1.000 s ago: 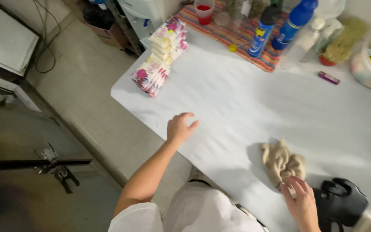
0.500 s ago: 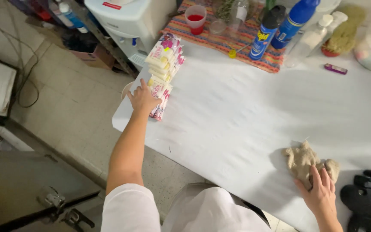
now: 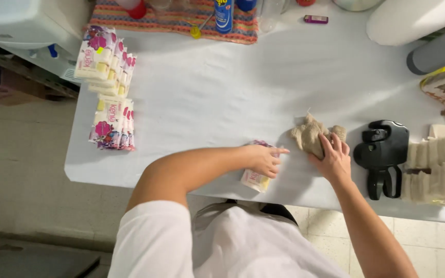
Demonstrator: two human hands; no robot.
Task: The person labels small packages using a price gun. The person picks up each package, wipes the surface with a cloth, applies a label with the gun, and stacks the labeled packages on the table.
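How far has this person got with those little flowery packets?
Looks early on. Some pale packs already sit stacked right of the black label gun. In hand: the left hand rests on one packet at the table's near edge, the right hand on a beige cloth. Left: two rows of flowery packets wait far left.

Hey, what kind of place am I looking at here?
Probably a small shop's back room or home packing table: stacked flowered packets, a black price-label gun, and bottles on a striped mat.

The left hand [image 3: 262, 159] hides most of the small packet [image 3: 256, 179]; the spray can [image 3: 224, 15] is cut off at the top edge.
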